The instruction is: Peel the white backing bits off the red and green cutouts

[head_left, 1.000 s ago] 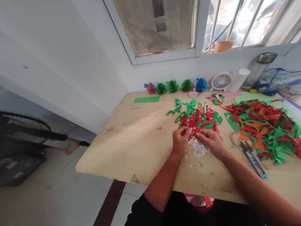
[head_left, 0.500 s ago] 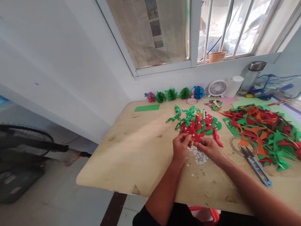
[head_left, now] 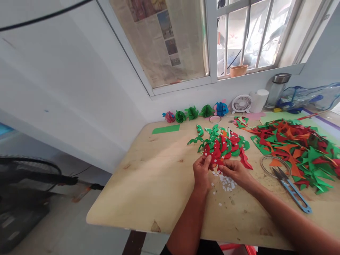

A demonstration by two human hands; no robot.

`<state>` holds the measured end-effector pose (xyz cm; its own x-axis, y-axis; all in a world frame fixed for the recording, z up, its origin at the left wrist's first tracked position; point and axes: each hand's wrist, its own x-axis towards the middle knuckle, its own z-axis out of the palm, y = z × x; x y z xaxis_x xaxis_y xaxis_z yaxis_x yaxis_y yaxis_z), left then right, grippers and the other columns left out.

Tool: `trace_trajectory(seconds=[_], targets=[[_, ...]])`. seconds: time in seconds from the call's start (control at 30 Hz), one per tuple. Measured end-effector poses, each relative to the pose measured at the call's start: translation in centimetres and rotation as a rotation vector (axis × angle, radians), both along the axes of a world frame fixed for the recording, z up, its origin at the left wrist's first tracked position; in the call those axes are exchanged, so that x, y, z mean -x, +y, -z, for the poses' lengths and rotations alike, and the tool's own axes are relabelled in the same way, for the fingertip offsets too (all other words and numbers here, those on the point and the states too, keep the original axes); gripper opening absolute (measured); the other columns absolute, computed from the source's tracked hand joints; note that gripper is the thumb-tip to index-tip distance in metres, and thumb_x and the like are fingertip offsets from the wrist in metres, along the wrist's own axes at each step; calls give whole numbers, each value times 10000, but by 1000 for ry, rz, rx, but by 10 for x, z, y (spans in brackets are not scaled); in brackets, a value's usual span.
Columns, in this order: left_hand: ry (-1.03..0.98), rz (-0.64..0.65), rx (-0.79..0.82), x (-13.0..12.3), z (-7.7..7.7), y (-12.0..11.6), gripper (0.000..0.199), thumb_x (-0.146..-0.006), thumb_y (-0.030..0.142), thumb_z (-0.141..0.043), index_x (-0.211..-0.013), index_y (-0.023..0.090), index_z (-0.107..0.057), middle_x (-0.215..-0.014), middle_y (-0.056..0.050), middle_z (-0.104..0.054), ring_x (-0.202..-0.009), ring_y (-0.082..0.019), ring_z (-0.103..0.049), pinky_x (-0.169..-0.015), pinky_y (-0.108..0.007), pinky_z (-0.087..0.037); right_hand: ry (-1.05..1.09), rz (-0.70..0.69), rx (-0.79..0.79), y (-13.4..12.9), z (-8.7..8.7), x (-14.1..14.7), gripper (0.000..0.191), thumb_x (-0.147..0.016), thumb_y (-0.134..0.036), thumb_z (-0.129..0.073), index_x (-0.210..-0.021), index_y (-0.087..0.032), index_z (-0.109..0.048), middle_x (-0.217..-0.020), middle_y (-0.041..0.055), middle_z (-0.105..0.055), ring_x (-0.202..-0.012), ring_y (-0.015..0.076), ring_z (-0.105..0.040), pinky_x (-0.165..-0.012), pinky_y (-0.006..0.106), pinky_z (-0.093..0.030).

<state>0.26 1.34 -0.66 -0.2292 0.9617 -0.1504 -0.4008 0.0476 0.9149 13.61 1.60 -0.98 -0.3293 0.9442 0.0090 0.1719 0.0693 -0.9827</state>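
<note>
Above the wooden table, my left hand is closed on a red paper cutout dotted with small white squares. The thumb and fingers of my right hand pinch at the cutout's right edge; anything tiny between those fingertips is too small to make out. Just beyond my hands lies a pile of red and green paper cutouts, many carrying the same white squares. Below my fingers, loose white paper bits are scattered on the tabletop.
Thread snips and a roll of tape lie right of my hands, beside a heap of coloured paper scraps. Along the wall stand folded-paper figures, a small fan and a glass bottle. A green strip lies left.
The red cutout is tilted and shows more of its surface between my hands. My left hand has shifted slightly left. The camera view has also shifted a little.
</note>
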Motion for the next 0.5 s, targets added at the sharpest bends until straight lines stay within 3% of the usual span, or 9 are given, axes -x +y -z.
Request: trace_trajectory(seconds=[0.2,0.5], targets=[[-22,66,6,1,1,-2,299,-629,385,-696,-596,140,-528,-517,41,-504,-453,-57,-425,-484,-193,-354,-14,-38,-28,0,2,0,400,-824,-462,-500,-553,-169,-465,-512,-43,-348,-477,77,-278,-442,229,-206],[7,-44,-19,4,-2,-2,353,-642,440,-688,-575,138,-518,-519,47,-490,-472,-51,-411,-490,-182,-346,-106,-64,-100,-3,-3,2,357,-837,-387,-480,-557,-167,-511,-500,-34,-430,-469,85,-344,-449,224,-242]])
